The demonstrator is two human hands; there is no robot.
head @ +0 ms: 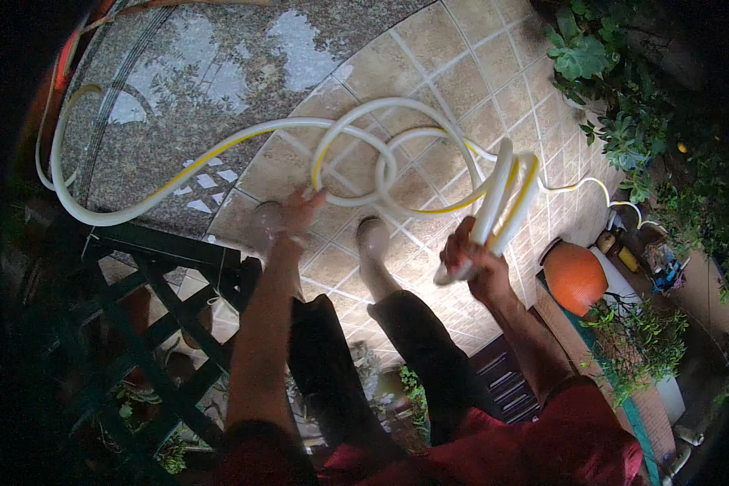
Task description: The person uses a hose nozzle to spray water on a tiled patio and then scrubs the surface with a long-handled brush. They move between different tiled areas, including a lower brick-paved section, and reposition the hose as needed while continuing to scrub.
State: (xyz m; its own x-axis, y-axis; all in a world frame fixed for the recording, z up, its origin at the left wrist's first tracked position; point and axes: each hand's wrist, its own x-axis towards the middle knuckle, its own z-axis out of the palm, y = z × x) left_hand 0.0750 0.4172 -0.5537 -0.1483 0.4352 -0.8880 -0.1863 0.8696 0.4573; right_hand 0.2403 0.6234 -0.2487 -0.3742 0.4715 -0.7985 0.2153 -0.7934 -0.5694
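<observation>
A white garden hose with a yellow stripe (255,130) runs in loose loops across the view. Several of its coils are bunched in my right hand (483,267), whose fingers are closed around them. My left hand (297,212) is blurred, with its fingertips at the left side of a hose loop; whether it grips the hose or only touches it cannot be made out. From the loops, one stretch bends left over the speckled stone surface (231,54). Another thin stretch trails right towards the plants.
Beige floor tiles (492,67) lie under my feet. A dark green lattice (152,304) stands at lower left. To the right are an orange pot (574,276), a small leafy plant (641,340) and a planting bed with succulents (577,54). A dark slatted object (504,376) is near my right forearm.
</observation>
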